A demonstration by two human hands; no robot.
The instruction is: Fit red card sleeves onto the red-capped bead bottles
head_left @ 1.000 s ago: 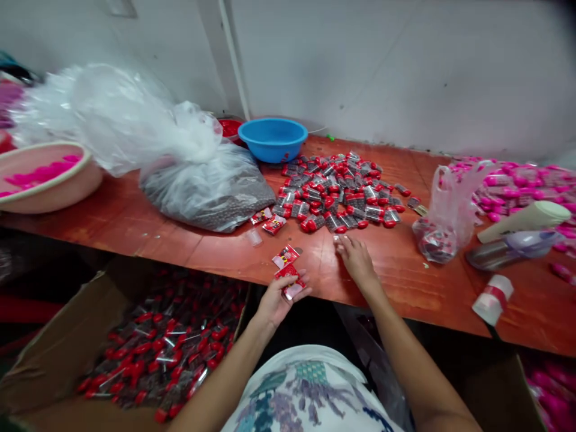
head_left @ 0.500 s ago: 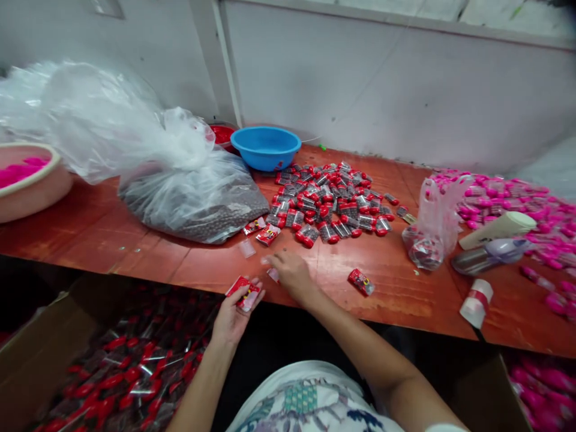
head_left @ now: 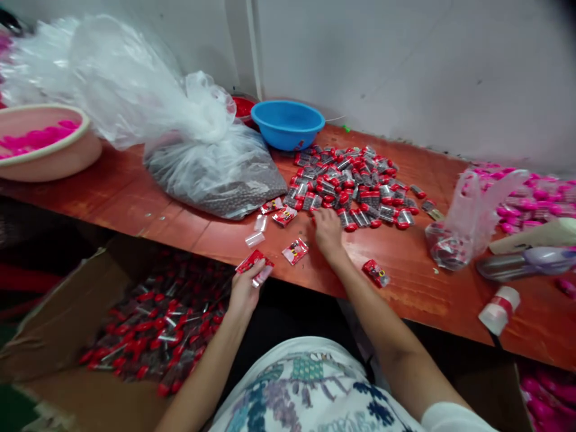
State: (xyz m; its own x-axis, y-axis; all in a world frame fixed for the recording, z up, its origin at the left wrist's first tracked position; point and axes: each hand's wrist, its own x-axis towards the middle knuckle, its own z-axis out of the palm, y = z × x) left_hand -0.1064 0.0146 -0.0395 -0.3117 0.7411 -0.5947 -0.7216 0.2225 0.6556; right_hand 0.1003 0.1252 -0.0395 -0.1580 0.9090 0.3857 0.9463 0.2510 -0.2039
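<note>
My left hand (head_left: 246,287) is at the table's front edge, closed on a few red printed packets (head_left: 254,261) with clear plastic at one end. My right hand (head_left: 327,233) reaches to the near left edge of a pile of small clear containers (head_left: 366,195) with red caps and dark beads inside. Its fingers are curled at a red cap there, partly hidden by the hand itself. Between the hands lies a loose red packet (head_left: 296,251). Two small clear plastic pieces (head_left: 255,239) and more red packets (head_left: 284,215) lie further left.
Behind stand a blue basin (head_left: 288,123) and a tied clear bag of dark beads (head_left: 220,186). A pink basin (head_left: 49,162) is at left. A pink plastic bag (head_left: 454,240), a roll (head_left: 499,309) and pink containers (head_left: 526,198) are right. Below left, a carton (head_left: 49,324) holds red-capped containers.
My right hand has moved from beside the left hand, back and right to the pile. A red packet now lies on the table where it was. The view has shifted left and down.
</note>
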